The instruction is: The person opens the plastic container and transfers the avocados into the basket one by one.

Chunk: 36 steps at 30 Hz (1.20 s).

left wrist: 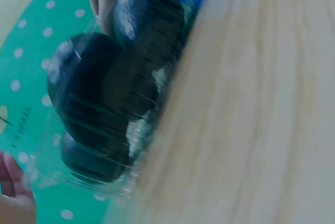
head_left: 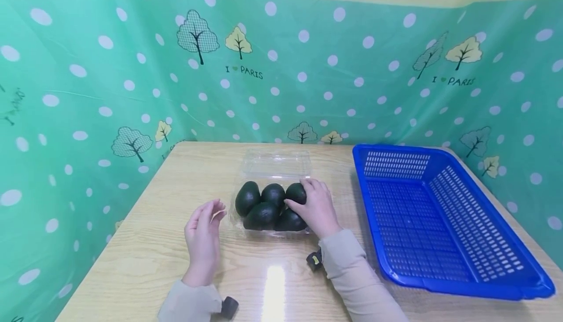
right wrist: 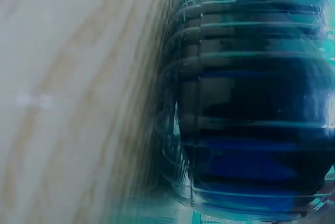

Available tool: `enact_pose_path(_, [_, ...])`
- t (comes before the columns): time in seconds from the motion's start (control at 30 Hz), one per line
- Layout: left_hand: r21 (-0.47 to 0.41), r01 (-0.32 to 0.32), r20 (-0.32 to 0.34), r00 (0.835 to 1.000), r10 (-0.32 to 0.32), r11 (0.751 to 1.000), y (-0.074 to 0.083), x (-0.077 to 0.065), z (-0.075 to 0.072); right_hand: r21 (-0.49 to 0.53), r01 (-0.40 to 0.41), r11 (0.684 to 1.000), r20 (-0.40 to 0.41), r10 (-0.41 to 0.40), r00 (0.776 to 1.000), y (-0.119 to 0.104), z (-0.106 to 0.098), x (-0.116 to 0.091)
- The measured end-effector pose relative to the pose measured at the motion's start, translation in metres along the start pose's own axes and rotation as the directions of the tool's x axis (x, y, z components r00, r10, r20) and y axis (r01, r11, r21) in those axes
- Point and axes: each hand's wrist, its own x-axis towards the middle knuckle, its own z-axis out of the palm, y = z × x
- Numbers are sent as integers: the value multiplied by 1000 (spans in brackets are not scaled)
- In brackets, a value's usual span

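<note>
Several dark green avocados (head_left: 262, 216) sit packed in a clear plastic clamshell box (head_left: 237, 222) on the table, its lid (head_left: 276, 162) folded back behind them. My right hand (head_left: 320, 208) grips the back-right avocado (head_left: 295, 193) between thumb and fingers; that avocado is still among the others. To the left of the box, my left hand (head_left: 205, 236) hovers with loosely bent fingers and holds nothing. In the left wrist view, the avocados (left wrist: 86, 88) show through the box wall, with part of the left hand (left wrist: 15, 192) at the edge. The right wrist view shows the box side (right wrist: 251, 124) up close.
A blue perforated plastic basket (head_left: 422, 284) stands on the right of the wooden table (head_left: 145, 244). Dark wrist-worn pieces show beside both sleeves. A green dotted cloth (head_left: 308, 82) hangs behind the table and along its sides.
</note>
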Motion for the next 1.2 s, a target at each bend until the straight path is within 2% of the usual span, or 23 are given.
enact_pose_path(0.07, [14, 46, -53, 998, -45, 999, -2, 2, -2, -3, -2, 1000, 6, 2, 1000, 0, -1, 0])
enact_pose_path(0.17, [41, 91, -99, 991, -87, 995, -6, 5, -3, 1, -11, 1000, 15, 11, 1000, -1, -1, 0])
enact_pose_path(0.37, [78, 147, -126, 983, -136, 986, -10, 8, -7, -15, -31, 999, 41, 31, 999, -4, -1, 0])
enact_pose_path(0.53, [65, 232, -102, 969, -224, 971, -15, 9, -11, -22, -38, 999, 34, 39, 999, -7, -1, -1])
enact_pose_path(0.67, [36, 325, -52, 945, -323, 945, -18, 12, -14, -30, -35, 999, 28, 35, 999, -6, 0, -1])
enact_pose_path(0.77, [33, 375, -19, 927, -375, 926, -21, 15, -16, -34, -30, 999, 29, 31, 999, -6, 1, 0])
enact_pose_path(0.97, [33, 409, -11, 913, -409, 912, -28, 24, -18, -41, -23, 999, 38, 25, 999, -7, 0, 0])
enact_pose_path(1.2, [-58, 410, -16, 911, -412, 910, -34, 41, -17, -69, -33, 997, 44, 37, 998, -8, -1, 1])
